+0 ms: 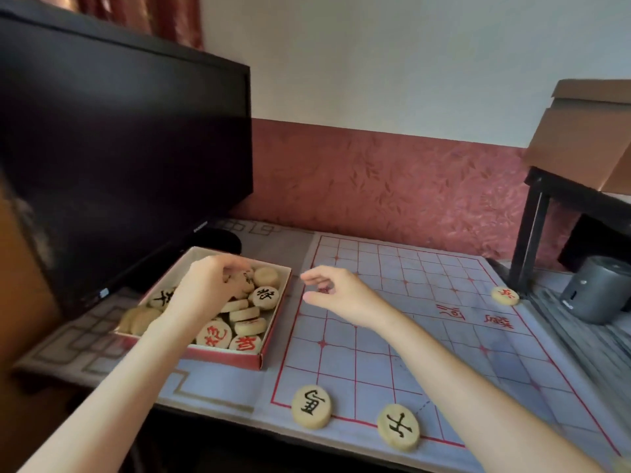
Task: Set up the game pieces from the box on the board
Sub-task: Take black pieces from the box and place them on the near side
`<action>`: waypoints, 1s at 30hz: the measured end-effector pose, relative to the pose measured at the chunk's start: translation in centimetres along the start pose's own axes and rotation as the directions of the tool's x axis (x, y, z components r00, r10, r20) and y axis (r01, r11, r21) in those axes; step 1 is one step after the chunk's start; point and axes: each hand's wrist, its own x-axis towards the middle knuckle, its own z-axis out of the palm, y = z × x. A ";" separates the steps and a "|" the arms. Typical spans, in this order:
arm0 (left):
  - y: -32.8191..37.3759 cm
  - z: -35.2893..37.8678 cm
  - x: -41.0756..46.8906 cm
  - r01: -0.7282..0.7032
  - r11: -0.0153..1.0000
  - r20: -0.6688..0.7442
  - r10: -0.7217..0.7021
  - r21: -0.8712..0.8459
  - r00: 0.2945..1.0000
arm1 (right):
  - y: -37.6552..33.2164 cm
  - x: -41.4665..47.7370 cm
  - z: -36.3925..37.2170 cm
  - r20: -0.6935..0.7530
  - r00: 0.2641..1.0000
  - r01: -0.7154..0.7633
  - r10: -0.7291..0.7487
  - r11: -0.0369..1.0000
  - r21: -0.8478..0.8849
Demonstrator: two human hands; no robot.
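Box (232, 358): heaped discs (251, 326), red and black characters. Left hand (208, 288) inside, fingers curled on discs. Right hand (341, 295) above board (444, 356), fingers loosely curled; any hold unclear.

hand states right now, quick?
left hand: gripping a xiangqi piece in the box.
right hand: curled over the board; whether it holds a piece cannot be told.

Bare forearms (444, 370); bare left hand (205, 285), right hand (336, 295).
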 end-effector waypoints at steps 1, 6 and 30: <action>-0.3 -0.4 -0.3 0.013 1.000 -0.018 -0.012 0.020 1.000 | -0.4 0.5 0.7 0.007 1.000 0.017 -0.017 1.000 -0.026; -2.3 -1.1 -0.2 -0.009 0.997 -0.033 0.012 0.074 0.999 | -2.0 2.7 3.4 0.046 0.998 0.046 -0.038 0.982 -0.182; -3.3 2.2 5.1 -0.114 0.899 0.172 0.044 0.423 0.984 | -0.8 5.9 6.0 -0.092 0.995 -0.041 0.029 0.990 -0.136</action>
